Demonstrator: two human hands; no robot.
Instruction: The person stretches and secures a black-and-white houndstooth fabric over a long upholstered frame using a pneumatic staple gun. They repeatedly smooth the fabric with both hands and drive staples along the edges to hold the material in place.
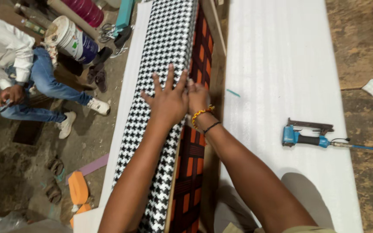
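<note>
A long panel covered in black-and-white houndstooth fabric runs away from me, with an orange-and-dark checked fabric down its right side. My left hand lies flat on the houndstooth fabric, fingers spread. My right hand, with a yellow bead bracelet and a black band at the wrist, presses at the right edge of the houndstooth fabric, where it meets the checked one; its fingers are partly hidden behind the left hand.
A blue pneumatic stapler with a hose lies on white foam sheet to the right. At left, a person in jeans sits on the floor near a white bucket, shoes and orange scraps.
</note>
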